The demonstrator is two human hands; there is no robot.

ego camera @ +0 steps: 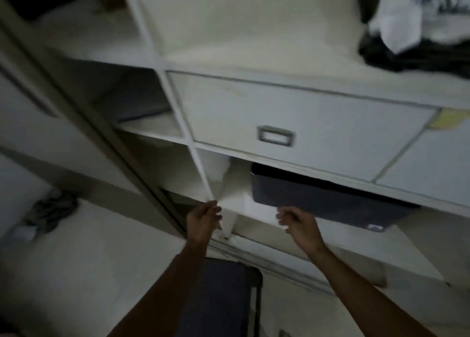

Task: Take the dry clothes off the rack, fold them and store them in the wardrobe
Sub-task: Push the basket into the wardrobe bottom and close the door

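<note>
I face the open white wardrobe in dim, blurred light. My left hand hovers in front of the lower shelf's left part, fingers loosely curled, holding nothing. My right hand hangs just below the front edge of a dark grey fabric box that sits on the lower shelf; its fingers are loosely bent and I cannot tell whether they touch the box. A heap of dark and white clothes lies on the upper shelf at the right. Folded dark cloth rests in the left compartment.
A closed white drawer with a metal handle sits above the fabric box. A dark blue object stands on the floor below my arms. A crumpled grey cloth lies on the floor at left. The sliding-door frame runs diagonally at left.
</note>
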